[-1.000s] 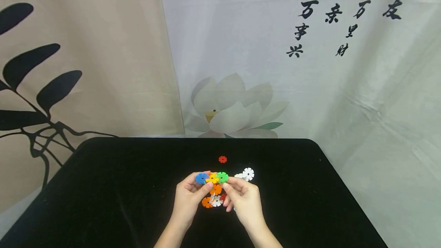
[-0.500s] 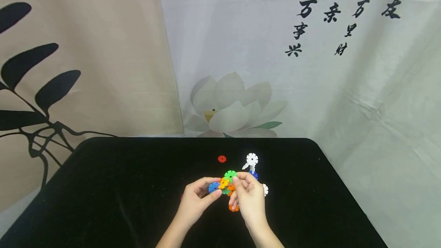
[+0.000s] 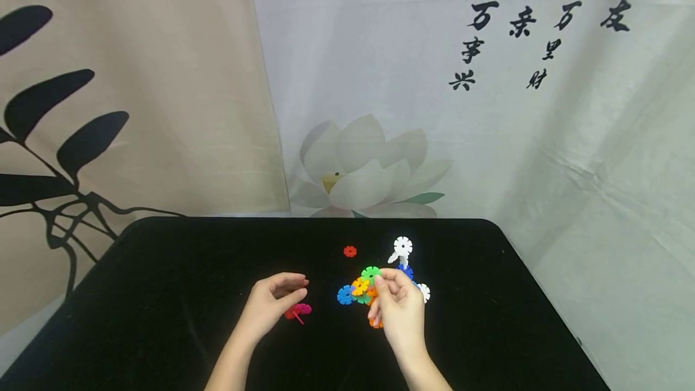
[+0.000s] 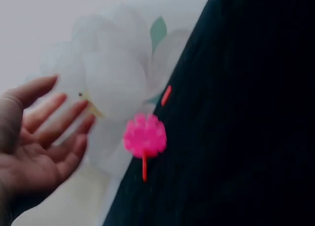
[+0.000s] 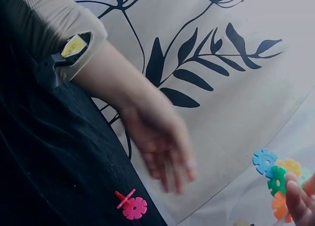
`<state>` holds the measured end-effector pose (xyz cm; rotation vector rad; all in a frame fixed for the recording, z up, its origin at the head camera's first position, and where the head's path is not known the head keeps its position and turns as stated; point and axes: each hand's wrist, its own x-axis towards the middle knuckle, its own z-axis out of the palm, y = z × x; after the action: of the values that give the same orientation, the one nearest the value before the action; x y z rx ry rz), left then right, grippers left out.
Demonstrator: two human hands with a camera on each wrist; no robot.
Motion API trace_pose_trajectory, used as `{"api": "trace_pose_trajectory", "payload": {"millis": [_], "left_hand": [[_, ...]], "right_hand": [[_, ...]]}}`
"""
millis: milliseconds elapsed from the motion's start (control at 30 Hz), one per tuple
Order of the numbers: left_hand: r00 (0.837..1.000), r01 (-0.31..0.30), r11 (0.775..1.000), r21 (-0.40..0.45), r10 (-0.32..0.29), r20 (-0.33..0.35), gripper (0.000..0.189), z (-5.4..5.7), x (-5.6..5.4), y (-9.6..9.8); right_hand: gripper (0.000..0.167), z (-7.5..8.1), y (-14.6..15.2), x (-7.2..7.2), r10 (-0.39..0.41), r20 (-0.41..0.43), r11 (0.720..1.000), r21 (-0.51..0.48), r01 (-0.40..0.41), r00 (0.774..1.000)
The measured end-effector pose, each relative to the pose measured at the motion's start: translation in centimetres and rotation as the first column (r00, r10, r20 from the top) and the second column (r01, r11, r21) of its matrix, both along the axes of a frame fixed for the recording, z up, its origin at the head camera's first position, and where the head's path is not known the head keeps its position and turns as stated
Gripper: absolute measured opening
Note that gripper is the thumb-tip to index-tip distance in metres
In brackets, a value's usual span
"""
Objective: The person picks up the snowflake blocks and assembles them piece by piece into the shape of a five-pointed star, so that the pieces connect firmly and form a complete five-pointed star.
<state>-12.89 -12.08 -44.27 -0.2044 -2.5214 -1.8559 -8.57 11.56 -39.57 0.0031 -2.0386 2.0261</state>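
Note:
My right hand [image 3: 400, 312] pinches a joined build of notched plastic snowflake discs between thumb and fingers. In the head view its green disc [image 3: 371, 274], yellow disc [image 3: 359, 286] and light blue disc [image 3: 345, 295] show left of the thumb. White discs [image 3: 403, 246] stick out beyond the knuckles, and my palm hides the middle. My left hand [image 3: 267, 306] holds nothing, fingers loosely bent, as the left wrist view confirms. Just right of it, on the table, lies a small cluster of pink and red discs [image 3: 304, 308]; one pink disc [image 4: 145, 135] faces the left wrist camera.
A lone red disc [image 3: 350, 251] lies farther back on the black-covered table [image 3: 190, 343]. Behind the table's far edge hangs a printed cloth backdrop [image 3: 369, 77] with a lotus, dark leaves and writing.
My left hand has let go of the disc build and moved left, uncovering the pink and red cluster. My right hand has carried the build slightly right and turned it. The lone red disc stays put.

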Motion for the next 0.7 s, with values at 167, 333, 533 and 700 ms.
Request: {"api": "trace_pose_trajectory", "payload": {"millis": [167, 333, 533, 700], "left_hand": [[0.996, 0.062, 0.986, -0.154, -0.052, 0.07, 0.034, -1.8, -0.5, -1.2], [0.986, 0.144, 0.967, -0.212, -0.123, 0.111, 0.038, -3.2, -0.6, -1.7], [0.98, 0.174, 0.958, -0.228, -0.146, 0.135, 0.042, -3.7, -0.7, -1.7], [0.975, 0.203, 0.954, -0.221, -0.176, 0.137, 0.041, -3.8, -0.8, -1.5]], "right_hand": [[0.019, 0.2, -0.1, 0.2, 0.015, 0.005, 1.0, 0.006, -0.015, 1.0], [0.018, 0.2, -0.1, 0.3, 0.03, 0.001, 1.0, 0.003, -0.03, 1.0], [0.017, 0.3, -0.2, 0.3, 0.051, 0.009, 0.999, -0.006, -0.051, 0.999], [0.019, 0.4, -0.2, 0.4, 0.066, 0.025, 0.998, 0.001, -0.066, 0.997]]}}
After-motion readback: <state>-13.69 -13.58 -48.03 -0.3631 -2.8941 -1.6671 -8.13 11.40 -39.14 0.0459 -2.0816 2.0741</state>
